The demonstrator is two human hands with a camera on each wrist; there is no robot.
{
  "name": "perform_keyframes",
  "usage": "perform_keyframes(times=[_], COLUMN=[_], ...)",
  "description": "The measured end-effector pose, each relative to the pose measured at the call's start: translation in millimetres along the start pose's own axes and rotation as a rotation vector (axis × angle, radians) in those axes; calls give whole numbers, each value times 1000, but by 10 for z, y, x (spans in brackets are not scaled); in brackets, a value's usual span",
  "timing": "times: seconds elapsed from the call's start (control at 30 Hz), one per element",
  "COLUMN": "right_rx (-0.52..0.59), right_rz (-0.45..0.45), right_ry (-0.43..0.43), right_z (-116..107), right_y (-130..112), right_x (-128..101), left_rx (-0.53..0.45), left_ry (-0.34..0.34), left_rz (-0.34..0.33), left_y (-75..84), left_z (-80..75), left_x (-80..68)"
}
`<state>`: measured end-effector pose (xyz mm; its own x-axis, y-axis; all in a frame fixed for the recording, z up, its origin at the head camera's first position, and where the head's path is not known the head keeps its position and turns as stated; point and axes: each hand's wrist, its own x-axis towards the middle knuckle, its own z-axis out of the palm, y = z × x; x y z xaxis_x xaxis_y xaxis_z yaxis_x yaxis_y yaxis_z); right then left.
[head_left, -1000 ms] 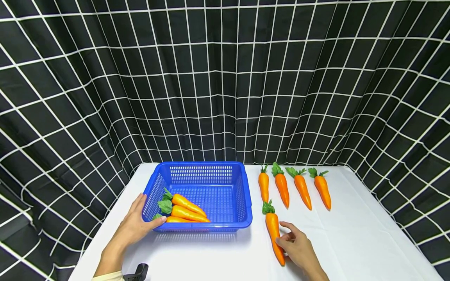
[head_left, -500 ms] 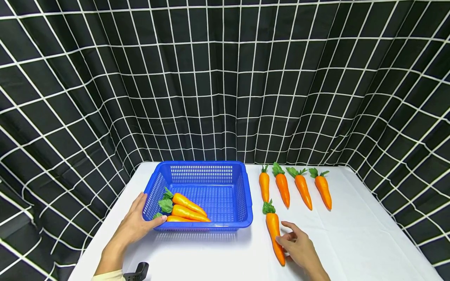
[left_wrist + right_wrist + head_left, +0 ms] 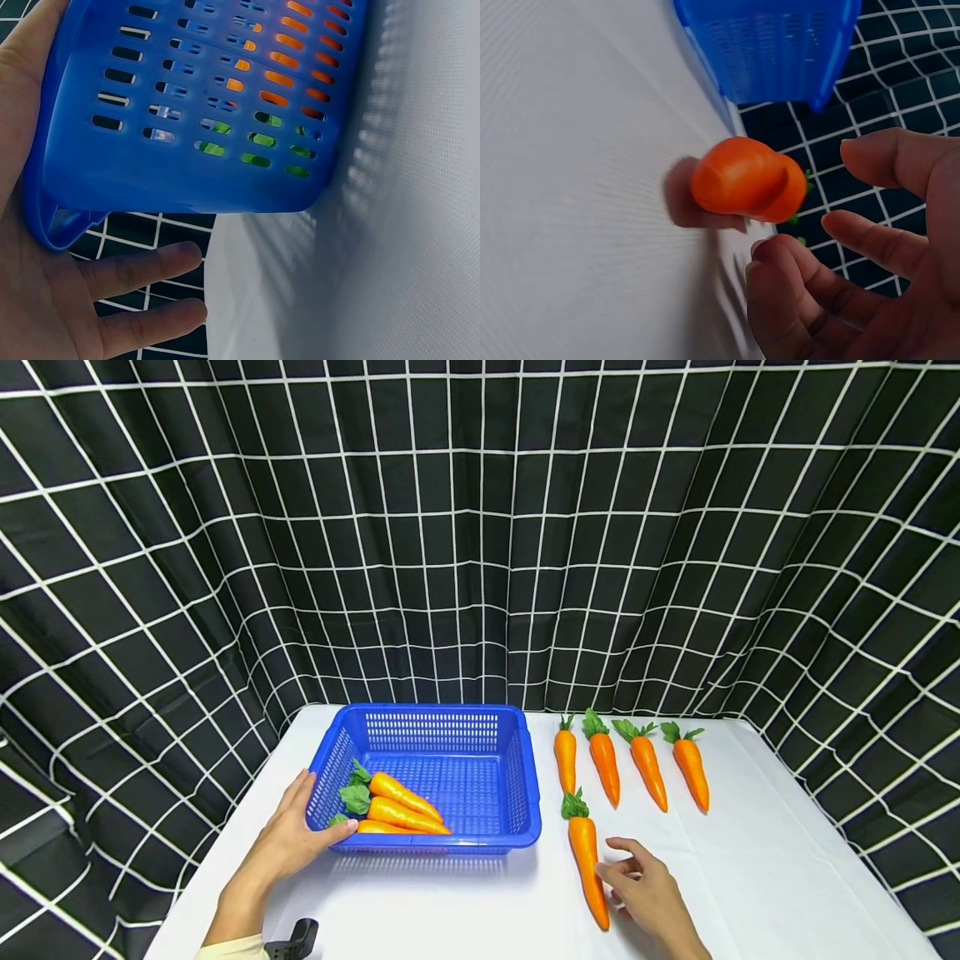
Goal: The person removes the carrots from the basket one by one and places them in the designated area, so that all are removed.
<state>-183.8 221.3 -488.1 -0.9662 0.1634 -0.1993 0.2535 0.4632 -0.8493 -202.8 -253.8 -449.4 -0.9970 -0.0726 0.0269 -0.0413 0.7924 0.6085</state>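
Observation:
My left hand holds the front left corner of a blue plastic basket. Its thumb lies over the front rim, the fingers along the left side; in the left wrist view two straight fingers stretch past the basket wall. Inside, several orange carrots with green leaves lie on the left. My right hand is beside a lone carrot on the table. Its fingers are loosely bent; in the right wrist view they stand apart from the carrot, holding nothing.
Several more carrots lie in a row at the back right, leaves pointing away. The table has a white cover. A black curtain with a white grid hangs behind and along both sides.
My right hand has drawn slightly to the right, away from the lone carrot, which stays on the table. The left hand and basket keep their place; the view shifts slightly.

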Motion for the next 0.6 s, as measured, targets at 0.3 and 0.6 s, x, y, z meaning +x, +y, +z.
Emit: perform_keyframes(times=[0.3, 0.6], right_rx=[44, 185], right_rz=[-88, -145], right_ry=[31, 49], right_z=[-166, -322], right_y=[-105, -421], right_x=[-110, -181], left_rx=[9, -3], left_ry=[-11, -7], left_rz=[-5, 1], left_y=[16, 16], left_z=[-17, -16], left_x=[-23, -12])
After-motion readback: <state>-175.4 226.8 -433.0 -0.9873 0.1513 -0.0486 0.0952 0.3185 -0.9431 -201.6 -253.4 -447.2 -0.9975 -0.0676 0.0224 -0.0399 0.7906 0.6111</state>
